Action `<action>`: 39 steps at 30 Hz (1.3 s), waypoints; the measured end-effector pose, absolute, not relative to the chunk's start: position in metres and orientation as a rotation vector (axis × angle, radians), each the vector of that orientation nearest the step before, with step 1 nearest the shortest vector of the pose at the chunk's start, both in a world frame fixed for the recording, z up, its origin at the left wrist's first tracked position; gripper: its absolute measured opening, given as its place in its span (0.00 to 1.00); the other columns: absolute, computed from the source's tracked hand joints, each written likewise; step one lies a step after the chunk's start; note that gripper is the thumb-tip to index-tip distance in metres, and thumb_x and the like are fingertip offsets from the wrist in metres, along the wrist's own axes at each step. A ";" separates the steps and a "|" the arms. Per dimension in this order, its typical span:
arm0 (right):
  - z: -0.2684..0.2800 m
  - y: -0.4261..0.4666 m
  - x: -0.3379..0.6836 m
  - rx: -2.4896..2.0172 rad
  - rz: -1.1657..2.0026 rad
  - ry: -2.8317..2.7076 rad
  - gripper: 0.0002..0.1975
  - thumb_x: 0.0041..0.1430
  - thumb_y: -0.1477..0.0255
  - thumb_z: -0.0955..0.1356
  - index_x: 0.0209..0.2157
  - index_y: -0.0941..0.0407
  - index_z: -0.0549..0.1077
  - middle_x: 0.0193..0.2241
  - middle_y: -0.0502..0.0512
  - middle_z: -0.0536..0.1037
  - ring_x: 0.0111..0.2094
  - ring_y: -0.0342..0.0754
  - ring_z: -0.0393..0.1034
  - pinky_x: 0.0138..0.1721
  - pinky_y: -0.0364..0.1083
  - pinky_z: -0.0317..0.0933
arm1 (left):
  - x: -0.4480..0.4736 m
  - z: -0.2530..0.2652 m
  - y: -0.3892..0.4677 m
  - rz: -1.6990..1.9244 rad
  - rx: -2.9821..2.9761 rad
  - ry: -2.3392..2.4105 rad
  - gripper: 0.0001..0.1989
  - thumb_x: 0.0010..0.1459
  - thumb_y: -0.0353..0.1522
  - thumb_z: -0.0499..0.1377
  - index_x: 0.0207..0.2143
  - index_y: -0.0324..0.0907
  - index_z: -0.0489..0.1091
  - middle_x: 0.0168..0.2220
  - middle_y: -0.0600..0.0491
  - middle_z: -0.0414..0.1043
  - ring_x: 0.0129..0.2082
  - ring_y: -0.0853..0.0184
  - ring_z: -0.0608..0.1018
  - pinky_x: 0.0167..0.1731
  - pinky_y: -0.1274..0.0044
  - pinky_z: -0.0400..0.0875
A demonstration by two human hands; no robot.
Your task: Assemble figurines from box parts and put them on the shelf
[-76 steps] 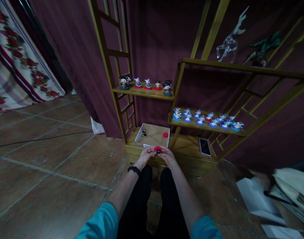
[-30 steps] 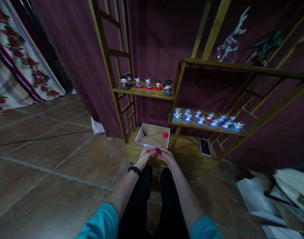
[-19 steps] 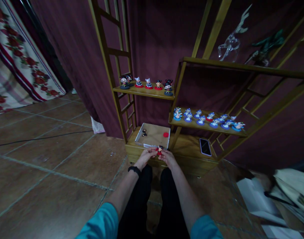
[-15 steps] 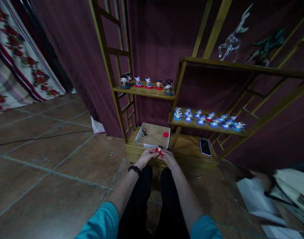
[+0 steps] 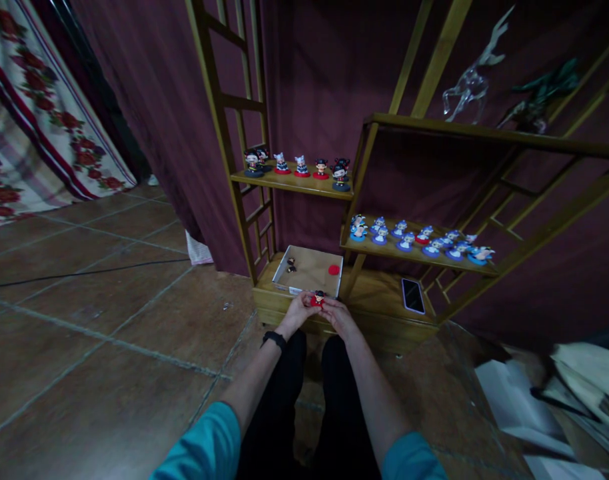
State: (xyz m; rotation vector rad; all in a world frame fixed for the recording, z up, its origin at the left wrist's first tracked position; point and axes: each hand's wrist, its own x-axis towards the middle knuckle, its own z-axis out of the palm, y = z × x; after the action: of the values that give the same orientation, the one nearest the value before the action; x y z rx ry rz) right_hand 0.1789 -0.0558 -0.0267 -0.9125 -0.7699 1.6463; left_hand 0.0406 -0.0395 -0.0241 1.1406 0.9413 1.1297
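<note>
A small red figurine with dark hair (image 5: pixel 318 299) is held between my two hands, just in front of a shallow box. My left hand (image 5: pixel 299 311) grips it from the left, wearing a dark band at the wrist. From the other side my right hand (image 5: pixel 340 317) has its fingers closed on the same figurine. Inside the cardboard box (image 5: pixel 312 279) lie a red round base (image 5: pixel 333 270) on the right and small dark figurine pieces (image 5: pixel 291 265) on the left. The figurine's underside is hidden by my fingers.
On the upper left shelf (image 5: pixel 289 182) stand several figurines on red and dark bases. Several mostly purple and blue figurines (image 5: pixel 405 241) fill the right shelf. A phone (image 5: pixel 413 295) lies on the lower board. A clear deer ornament (image 5: pixel 469 87) stands on top.
The figurine, still in both hands, has tipped slightly and shifted a little up. The whole view has moved a bit; the box contents look the same.
</note>
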 end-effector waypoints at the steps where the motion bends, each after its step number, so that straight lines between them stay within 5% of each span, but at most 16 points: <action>1: -0.027 -0.056 0.179 -0.910 1.644 -0.779 0.12 0.42 0.76 0.70 0.34 0.58 0.73 0.32 0.55 0.78 0.32 0.44 0.72 0.38 0.44 0.64 | 0.041 -0.025 -0.040 1.126 1.177 0.959 0.23 0.33 0.27 0.67 0.36 0.37 0.65 0.25 0.54 0.71 0.25 0.71 0.73 0.32 0.76 0.67; 20: -0.029 -0.055 0.182 -0.950 1.590 -0.785 0.20 0.35 0.82 0.68 0.34 0.52 0.73 0.33 0.49 0.77 0.35 0.45 0.71 0.39 0.47 0.63 | 0.042 -0.006 -0.071 0.993 2.136 1.340 0.22 0.51 0.29 0.55 0.50 0.45 0.59 0.45 0.48 0.62 0.47 0.62 0.66 0.47 0.73 0.59; 39: -0.033 -0.057 0.189 -1.002 1.542 -0.891 0.23 0.35 0.82 0.65 0.37 0.52 0.73 0.38 0.49 0.76 0.41 0.47 0.68 0.39 0.45 0.63 | 0.038 0.008 -0.084 0.784 2.615 1.325 0.19 0.57 0.25 0.44 0.52 0.38 0.56 0.46 0.42 0.62 0.46 0.59 0.66 0.44 0.71 0.59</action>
State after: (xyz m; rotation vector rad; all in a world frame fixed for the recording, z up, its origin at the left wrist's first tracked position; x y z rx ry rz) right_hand 0.1887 -0.0572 -0.0329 -1.0024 -0.8910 1.5416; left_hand 0.0379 -0.0839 0.0084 2.6152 1.3247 0.7840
